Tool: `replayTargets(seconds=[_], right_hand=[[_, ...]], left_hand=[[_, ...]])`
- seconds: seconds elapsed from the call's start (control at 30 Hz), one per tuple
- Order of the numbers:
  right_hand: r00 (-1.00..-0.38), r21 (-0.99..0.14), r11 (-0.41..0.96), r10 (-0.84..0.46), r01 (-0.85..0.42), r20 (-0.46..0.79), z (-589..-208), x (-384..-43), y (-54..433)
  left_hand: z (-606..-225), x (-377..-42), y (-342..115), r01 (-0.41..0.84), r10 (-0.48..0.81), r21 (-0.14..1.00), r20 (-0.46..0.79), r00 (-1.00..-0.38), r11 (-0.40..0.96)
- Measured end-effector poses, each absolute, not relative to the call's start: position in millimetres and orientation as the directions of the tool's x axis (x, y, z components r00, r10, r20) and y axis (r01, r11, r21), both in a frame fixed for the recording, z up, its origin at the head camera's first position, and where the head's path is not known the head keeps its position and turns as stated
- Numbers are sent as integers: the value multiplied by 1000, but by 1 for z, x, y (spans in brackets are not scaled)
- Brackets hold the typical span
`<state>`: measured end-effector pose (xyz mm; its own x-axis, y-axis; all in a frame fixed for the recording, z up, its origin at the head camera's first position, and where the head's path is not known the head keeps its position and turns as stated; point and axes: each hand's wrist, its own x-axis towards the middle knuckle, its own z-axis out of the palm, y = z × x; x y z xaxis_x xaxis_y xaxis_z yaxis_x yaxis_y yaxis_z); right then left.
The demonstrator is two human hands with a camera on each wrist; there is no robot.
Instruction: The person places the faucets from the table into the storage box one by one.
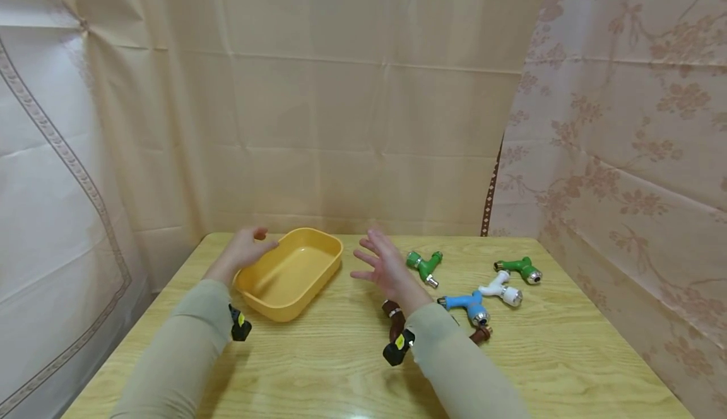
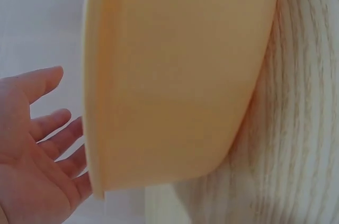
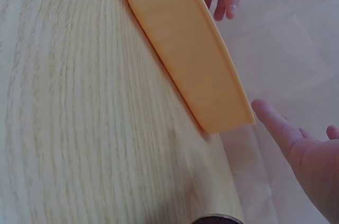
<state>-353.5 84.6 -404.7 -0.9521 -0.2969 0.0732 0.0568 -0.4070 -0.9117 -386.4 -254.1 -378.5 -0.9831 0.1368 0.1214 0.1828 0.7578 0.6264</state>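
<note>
A yellow plastic basin [image 1: 326, 278] lies at the left of the table, with nothing in it. My left hand [image 1: 245, 252] is at its left rim, fingers relaxed; in the left wrist view some fingertips pass behind the rim of the basin [image 2: 180, 86], and I cannot tell whether they touch. To the right of the basin my right hand [image 1: 386, 266] hovers with fingers spread, holding nothing. In the right wrist view its thumb [image 3: 275, 123] points at the near corner of the basin [image 3: 185, 49]. A brown fitting [image 1: 396, 319] is partly hidden under my right wrist.
Right of my right hand lie Y-shaped tap-like fittings: one green [image 1: 425, 269], another green [image 1: 519, 268], one white [image 1: 501, 289] and one blue [image 1: 467, 306]. A second brown piece [image 1: 481, 335] shows beside my sleeve. Curtains [image 1: 363, 122] hang behind the wooden table [image 1: 318, 368].
</note>
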Motion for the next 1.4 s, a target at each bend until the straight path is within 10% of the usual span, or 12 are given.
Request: replayTargets(seconds=[1.4], right_hand=[[-952,-953,-276,-306,124,-35,-407,-348,93]], left_hand=[[-409,-382,-262,131,187,720,2,-982,682]])
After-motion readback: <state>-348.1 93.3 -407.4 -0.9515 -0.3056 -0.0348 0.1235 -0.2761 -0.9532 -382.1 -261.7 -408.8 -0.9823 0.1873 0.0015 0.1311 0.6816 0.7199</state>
